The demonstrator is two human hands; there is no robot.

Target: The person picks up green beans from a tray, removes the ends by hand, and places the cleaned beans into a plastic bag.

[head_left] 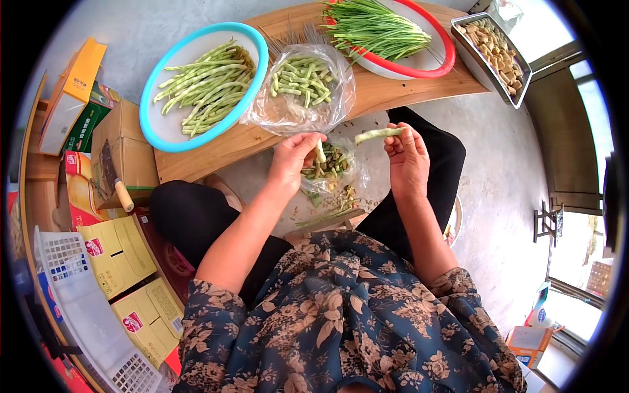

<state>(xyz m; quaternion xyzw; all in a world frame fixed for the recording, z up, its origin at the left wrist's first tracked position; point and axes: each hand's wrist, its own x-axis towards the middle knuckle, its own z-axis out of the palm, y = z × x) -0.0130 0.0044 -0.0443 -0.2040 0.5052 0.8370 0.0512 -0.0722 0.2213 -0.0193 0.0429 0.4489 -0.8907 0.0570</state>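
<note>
Between the fingers of my left hand (291, 159) is a short piece of green bean (320, 152). A longer length of green bean (375, 135) is pinched in my right hand (409, 152), its free end pointing left. The two pieces are apart. Just beyond my left hand, a clear plastic bag (275, 108) lies open on the table with cut bean pieces (304, 80) inside. Whole green beans (203, 88) fill a white basin with a blue rim (147, 108) at the left. Below my hands, a bag of scraps (327, 162) stands on the floor.
The wooden table (386, 96) also carries a red-rimmed basin (445, 56) of green chives (380, 29). A metal tray (517, 101) of brown chunks stands at the right end. Cardboard boxes (124, 141), a knife (121, 190) and a white plastic basket (78, 308) are at the left.
</note>
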